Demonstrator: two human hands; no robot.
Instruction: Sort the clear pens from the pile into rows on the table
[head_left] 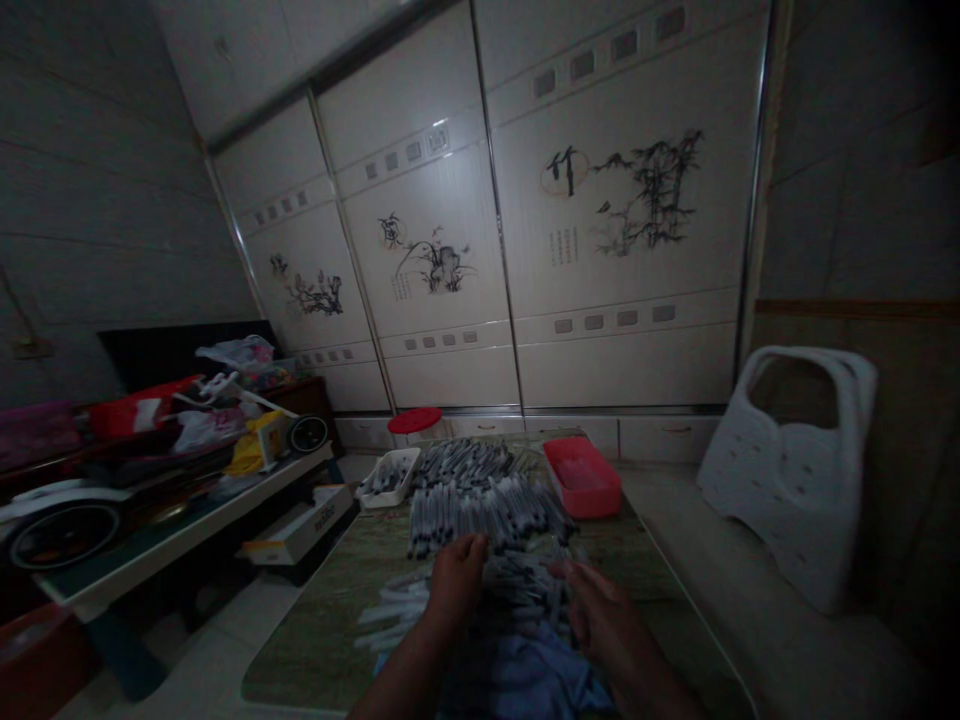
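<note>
My left hand (pixel 459 575) is closed, fingers curled, over the near side of a heap of slim pens; what it grips, if anything, is hidden. My right hand (pixel 596 605) is a little blurred at the heap's right side. Its fingers come together near some clear, thin pieces, and I cannot make out what lies between them. Between the hands lie loose dark-tipped pens (pixel 521 585). To the left are whitish translucent tubes (pixel 394 610). Beyond the hands stretches a dense row of clear pens with black ends (pixel 480 510). Blue cloth (pixel 517 680) lies nearest me.
On the low table (pixel 315 620) stand a white tray (pixel 390 478) with small dark-tipped parts and a red-pink bin (pixel 583 480). A red round stool (pixel 415 420) is behind. A cluttered bench (pixel 187 500) is left; a white folded plastic piece (pixel 787 470) leans at right.
</note>
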